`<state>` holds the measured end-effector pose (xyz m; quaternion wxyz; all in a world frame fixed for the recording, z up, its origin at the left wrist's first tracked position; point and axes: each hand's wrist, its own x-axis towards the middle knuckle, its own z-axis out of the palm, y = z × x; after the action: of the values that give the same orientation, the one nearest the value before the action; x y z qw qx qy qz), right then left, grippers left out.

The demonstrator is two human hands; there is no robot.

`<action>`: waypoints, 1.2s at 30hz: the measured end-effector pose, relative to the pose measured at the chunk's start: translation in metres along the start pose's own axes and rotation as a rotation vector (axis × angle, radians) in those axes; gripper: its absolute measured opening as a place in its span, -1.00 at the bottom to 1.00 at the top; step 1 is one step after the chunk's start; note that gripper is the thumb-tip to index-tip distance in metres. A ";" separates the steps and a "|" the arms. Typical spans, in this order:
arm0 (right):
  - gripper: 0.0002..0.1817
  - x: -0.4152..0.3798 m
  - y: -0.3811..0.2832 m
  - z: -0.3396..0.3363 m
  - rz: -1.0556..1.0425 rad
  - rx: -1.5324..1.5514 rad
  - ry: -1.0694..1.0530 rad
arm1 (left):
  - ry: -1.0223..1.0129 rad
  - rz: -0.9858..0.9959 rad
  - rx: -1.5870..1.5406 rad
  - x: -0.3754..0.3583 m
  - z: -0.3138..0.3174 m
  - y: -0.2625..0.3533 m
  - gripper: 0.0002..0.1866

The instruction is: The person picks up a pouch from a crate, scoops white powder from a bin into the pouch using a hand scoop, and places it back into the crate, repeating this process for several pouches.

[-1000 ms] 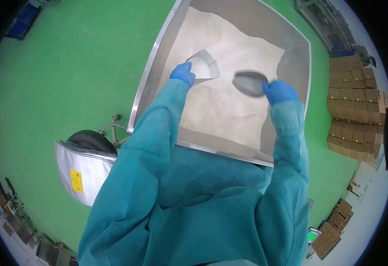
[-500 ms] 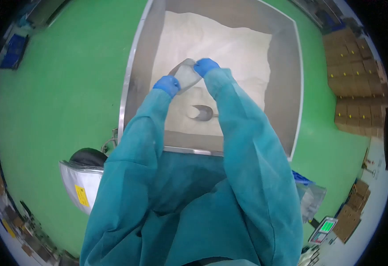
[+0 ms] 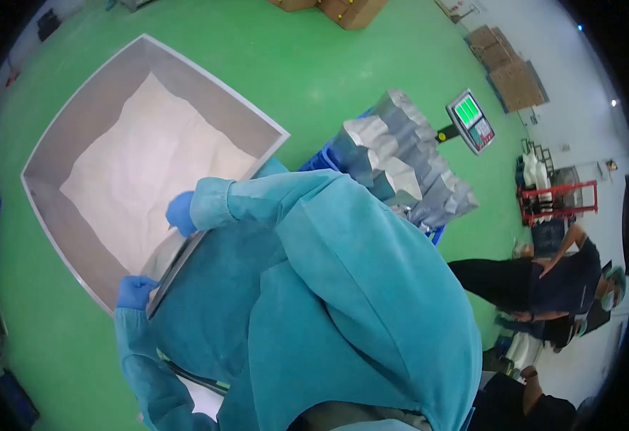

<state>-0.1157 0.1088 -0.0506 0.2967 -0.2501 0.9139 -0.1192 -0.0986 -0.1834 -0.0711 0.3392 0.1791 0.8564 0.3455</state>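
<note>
A large metal bin (image 3: 49,169) holds a spread of white powder (image 3: 149,158). At its near rim, my left hand (image 3: 136,292) in a blue glove is closed on the lower end of a pale bag (image 3: 165,258). My right hand (image 3: 181,213), also gloved in blue, is closed at the bag's upper end, over the powder. The bag lies between both hands, partly behind the bin's rim. The scoop is not visible.
Several silver bags (image 3: 401,147) stand in a blue crate (image 3: 323,159) right of the bin. Beyond them is a scale display (image 3: 471,121). People (image 3: 562,284) stand at the lower right, near a red trolley (image 3: 558,201). Cardboard boxes (image 3: 515,85) lie farther back.
The view has swung right, so the bin now appears at the left and the silver bags and people have come into view. Both hands have moved with the bag to the bin's near rim.
</note>
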 end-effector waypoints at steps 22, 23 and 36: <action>-0.63 -0.400 -0.024 -0.231 0.455 -0.454 0.640 | 0.547 -0.033 -0.433 -0.034 0.031 0.050 -0.53; -0.63 -0.428 -0.014 -0.240 0.522 -0.539 0.652 | 0.521 -0.029 -0.446 -0.024 0.042 0.045 -0.53; -0.64 -0.554 0.212 -0.111 1.008 -0.332 0.375 | 0.478 -0.060 -0.415 -0.003 0.073 0.038 -0.56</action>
<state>0.1230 0.5883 0.2275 0.1060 0.1994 0.9640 0.1403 -0.0424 -0.1246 -0.0815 0.1675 -0.0056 0.8280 0.5350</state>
